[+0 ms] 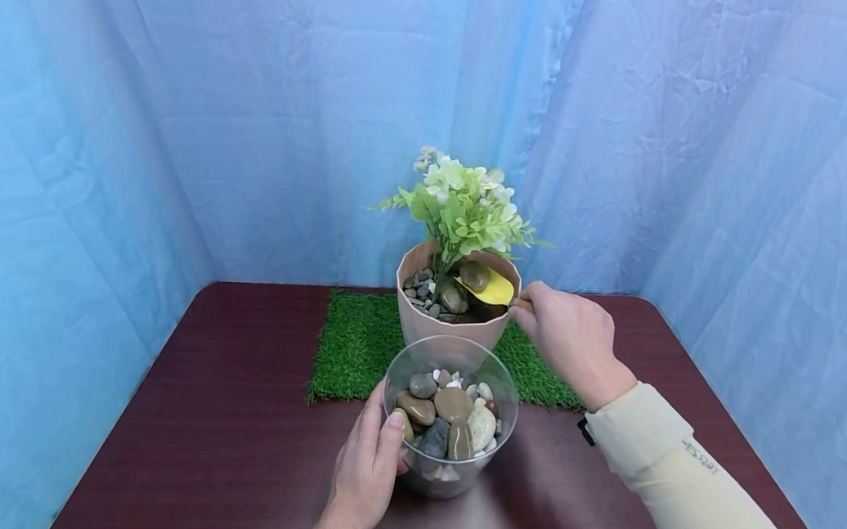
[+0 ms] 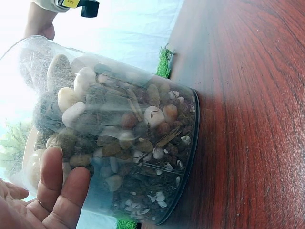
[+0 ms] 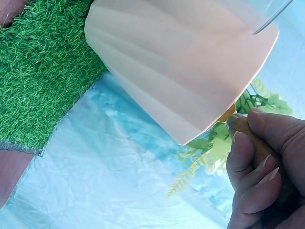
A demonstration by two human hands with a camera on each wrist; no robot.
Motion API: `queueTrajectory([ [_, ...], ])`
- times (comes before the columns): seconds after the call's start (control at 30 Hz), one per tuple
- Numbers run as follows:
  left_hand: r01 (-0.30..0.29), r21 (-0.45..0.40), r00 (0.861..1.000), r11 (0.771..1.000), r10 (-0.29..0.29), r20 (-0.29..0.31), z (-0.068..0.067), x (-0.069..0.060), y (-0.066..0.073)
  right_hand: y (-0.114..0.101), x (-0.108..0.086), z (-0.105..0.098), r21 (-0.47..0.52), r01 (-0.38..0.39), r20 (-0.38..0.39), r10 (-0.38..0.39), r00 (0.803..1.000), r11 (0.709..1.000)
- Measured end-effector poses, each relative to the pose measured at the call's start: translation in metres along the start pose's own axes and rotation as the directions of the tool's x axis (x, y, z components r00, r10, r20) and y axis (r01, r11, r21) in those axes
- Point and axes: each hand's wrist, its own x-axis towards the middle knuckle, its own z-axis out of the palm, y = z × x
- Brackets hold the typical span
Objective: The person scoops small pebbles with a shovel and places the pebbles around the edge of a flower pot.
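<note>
My right hand (image 1: 569, 336) grips the wooden handle (image 3: 259, 148) of a small trowel, its yellow blade (image 1: 494, 288) inside the pink pot (image 1: 419, 322). A brown stone (image 1: 474, 276) lies on the blade, over a larger stone (image 1: 454, 297) and small grey pebbles in the pot. White flowers (image 1: 465, 194) with green leaves rise from it. My left hand (image 1: 368, 465) holds the left side of a clear container (image 1: 445, 479) of mixed stones, thumb near the rim; in the left wrist view its fingers (image 2: 66, 195) lie against the wall.
The pot stands on a green grass mat (image 1: 354, 350) on the dark red table (image 1: 236, 415). The clear container stands in front of the pot, close to it. Blue curtains (image 1: 315, 126) hang behind and at both sides.
</note>
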Motion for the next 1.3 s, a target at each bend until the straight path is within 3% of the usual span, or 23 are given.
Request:
queueTrajectory([
  [0.77,0.002,0.009,1.0,1.0,-0.002,0.0,0.001,-0.001,-0.002,0.005,0.02,0.007,-0.029,-0.052,0.136,0.056,0.989,0.998],
  [1.3,-0.012,0.0,1.0,1.0,0.012,-0.003,0.001,-0.001,0.0,0.0,0.035,0.004,-0.056,-0.082,0.257,0.093,0.962,0.995],
])
